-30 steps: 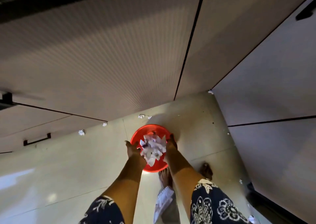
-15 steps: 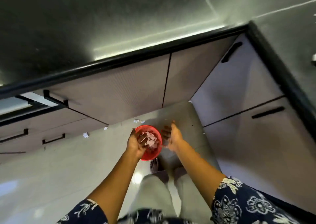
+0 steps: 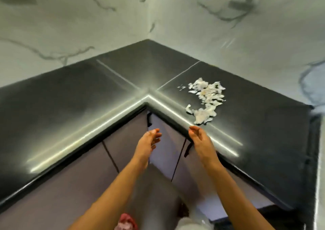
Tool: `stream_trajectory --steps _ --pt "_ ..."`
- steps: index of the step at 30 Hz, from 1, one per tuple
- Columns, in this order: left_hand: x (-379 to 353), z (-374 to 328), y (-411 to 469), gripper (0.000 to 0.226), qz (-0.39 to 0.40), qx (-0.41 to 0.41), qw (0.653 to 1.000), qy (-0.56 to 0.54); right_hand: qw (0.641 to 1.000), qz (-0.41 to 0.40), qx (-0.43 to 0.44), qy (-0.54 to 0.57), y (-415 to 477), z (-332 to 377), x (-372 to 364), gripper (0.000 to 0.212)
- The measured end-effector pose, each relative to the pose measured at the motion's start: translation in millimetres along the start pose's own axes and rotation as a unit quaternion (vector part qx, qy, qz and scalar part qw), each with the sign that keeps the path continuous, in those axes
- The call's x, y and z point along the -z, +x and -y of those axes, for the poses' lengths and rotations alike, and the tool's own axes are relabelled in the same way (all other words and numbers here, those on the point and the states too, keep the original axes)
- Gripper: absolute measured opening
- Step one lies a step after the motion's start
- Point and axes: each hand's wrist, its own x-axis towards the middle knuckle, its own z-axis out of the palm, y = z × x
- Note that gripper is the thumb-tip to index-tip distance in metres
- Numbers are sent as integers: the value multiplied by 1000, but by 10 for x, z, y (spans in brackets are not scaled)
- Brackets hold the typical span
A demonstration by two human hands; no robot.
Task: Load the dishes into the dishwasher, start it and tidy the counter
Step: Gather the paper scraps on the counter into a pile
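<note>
Just beyond my right hand [image 3: 198, 140], on the glossy black corner surface [image 3: 88, 97], lay a loose heap of torn white paper scraps [image 3: 205, 99], close to the fingertips but not touching them. That hand and my left hand [image 3: 149, 141] were raised side by side, apart, with fingers loosely spread and holding nothing, in front of the grey-violet cabinet doors [image 3: 121, 145].

A second before, both hands had been down at the round red plastic bin [image 3: 125, 221] on the floor, pressing a load of similar scraps into it. Half a second before, the left was at its rim. Since then the view had swung up. The bin showed only as a red sliver low between my forearms, well behind the hands.

I judged one load binned and this heap due next, so the tidying was unfinished. No dishwasher or dishes were in view.
</note>
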Motion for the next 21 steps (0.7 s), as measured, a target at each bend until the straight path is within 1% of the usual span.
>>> stream_trajectory --steps 2,3,4,5,6,8,10,12,13,17,19,21 --pt "-262 -11 223 15 25 -68 992 107 989 -50 51 -128 195 -73 223 28" --pt "-400 2 352 20 40 -94 983 156 977 -69 76 -188 325 -143 332 30" --pt "-518 29 462 31 52 -118 967 218 965 -71 94 -235 437 -213 409 33" --pt "-643 46 571 45 62 -144 942 296 952 -63 109 -278 571 -281 481 37" --pt "-758 55 661 56 68 -162 908 381 936 -44 120 -328 699 -344 533 41" --pt "-923 115 854 64 76 -172 838 513 896 -5 128 -425 939 -446 624 50" --pt "-1049 157 1063 69 72 -158 791 586 865 29 100 -491 1164 -511 718 53" --pt "-1132 139 1260 75 61 -150 755 635 853 52 80 -514 1362 -538 787 51" --pt "-1186 98 1374 78 56 -143 747 647 851 59 78 -515 1474 -542 827 52" --pt "-1362 -59 1854 78 44 -123 741 658 853 66 97 -508 1935 -499 913 51" --pt "-1432 -114 2071 79 28 -125 744 656 859 50 104 -499 2174 -462 920 51" --pt "-1503 -143 2227 76 8 -127 754 645 863 25 120 -490 2380 -459 903 50"
